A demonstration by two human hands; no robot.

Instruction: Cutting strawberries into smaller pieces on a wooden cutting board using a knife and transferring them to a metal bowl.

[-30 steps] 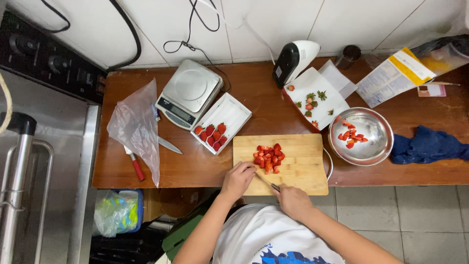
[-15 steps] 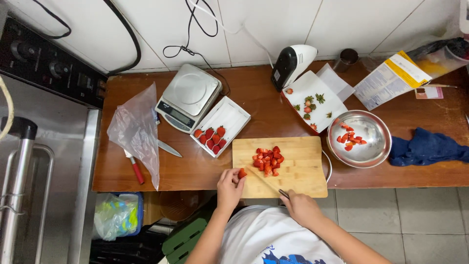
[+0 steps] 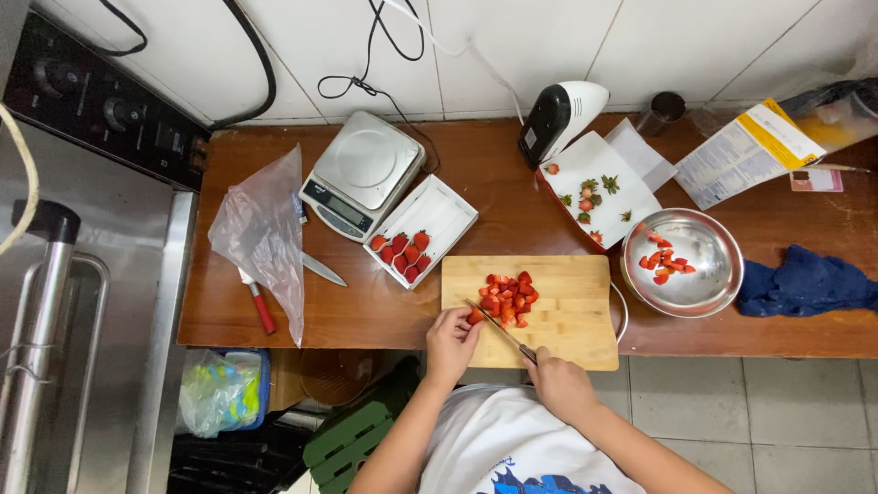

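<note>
On a wooden cutting board lies a pile of cut strawberry pieces. My left hand pinches one strawberry at the board's near left corner. My right hand grips the handle of a knife, whose blade slants up left and meets that strawberry. A white tray left of the board holds several whole strawberries.
A steel bowl with a few red pieces sits right of the board, a blue cloth beyond it. A digital scale, a plastic bag over a red-handled knife, a paper with strawberry tops and papers fill the table.
My left hand has carried a strawberry from the board's edge onto the board, and the knife blade has come down against it. The view has shifted slightly.
</note>
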